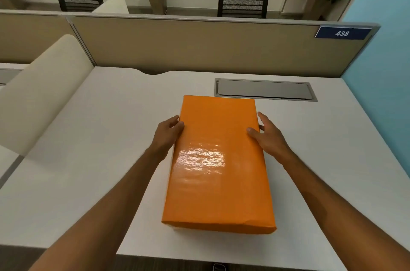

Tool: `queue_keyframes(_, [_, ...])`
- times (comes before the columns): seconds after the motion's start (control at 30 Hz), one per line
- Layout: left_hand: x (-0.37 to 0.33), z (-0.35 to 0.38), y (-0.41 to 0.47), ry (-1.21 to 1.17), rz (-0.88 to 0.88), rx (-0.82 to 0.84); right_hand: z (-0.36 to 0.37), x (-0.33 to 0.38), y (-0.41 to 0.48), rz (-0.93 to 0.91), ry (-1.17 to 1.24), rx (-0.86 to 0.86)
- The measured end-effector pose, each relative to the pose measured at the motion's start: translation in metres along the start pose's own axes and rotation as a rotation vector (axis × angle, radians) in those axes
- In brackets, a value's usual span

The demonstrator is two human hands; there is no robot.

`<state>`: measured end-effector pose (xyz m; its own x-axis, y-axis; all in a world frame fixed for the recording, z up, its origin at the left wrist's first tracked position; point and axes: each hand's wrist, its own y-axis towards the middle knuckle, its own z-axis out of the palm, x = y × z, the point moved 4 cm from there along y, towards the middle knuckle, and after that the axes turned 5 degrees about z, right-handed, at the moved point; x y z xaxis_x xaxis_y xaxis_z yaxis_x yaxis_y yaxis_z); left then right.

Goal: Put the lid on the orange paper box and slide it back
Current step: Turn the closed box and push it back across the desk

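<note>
A glossy orange paper box [218,166] stands lengthwise in the middle of the white desk [88,160], its orange lid covering the top. My left hand [167,134] presses against the lid's left edge with the fingers curled on it. My right hand [267,135] grips the right edge, thumb on top of the lid and fingers down the side. The box body under the lid is almost hidden; only a thin strip shows at the near edge.
A grey metal cable hatch [265,89] is set in the desk just behind the box. A beige partition [199,46] with a blue 438 sign [342,33] closes the far edge. A cream divider [42,97] stands at the left, a blue wall at the right.
</note>
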<state>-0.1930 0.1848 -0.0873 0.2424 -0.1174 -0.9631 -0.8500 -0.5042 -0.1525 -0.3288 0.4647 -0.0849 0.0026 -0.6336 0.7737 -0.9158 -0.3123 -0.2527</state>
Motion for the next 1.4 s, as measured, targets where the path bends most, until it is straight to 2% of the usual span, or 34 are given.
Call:
queue_keyframes(0.17, [0.02, -0.012, -0.048, -0.071, -0.028, 0.03, -0.004, -0.026, -0.043, 0.129, 0.326, 0.017])
queue_keyframes(0.4, [0.041, -0.017, -0.099, -0.132, -0.067, 0.032, 0.004, -0.052, -0.101, 0.191, 0.505, 0.017])
queue_keyframes(0.57, [0.042, -0.015, -0.119, -0.168, -0.125, 0.023, 0.011, -0.062, -0.126, 0.227, 0.576, 0.023])
queue_keyframes(0.8, [0.046, -0.008, -0.135, -0.243, -0.236, 0.17, 0.023, -0.067, -0.143, 0.297, 0.681, 0.178])
queue_keyframes(1.0, [0.038, -0.015, -0.135, -0.21, -0.2, 0.175, 0.021, -0.062, -0.137, 0.305, 0.749, 0.214])
queue_keyframes(1.4, [0.019, -0.051, -0.116, -0.222, -0.156, 0.018, 0.037, -0.016, -0.093, 0.229, 0.739, 0.29])
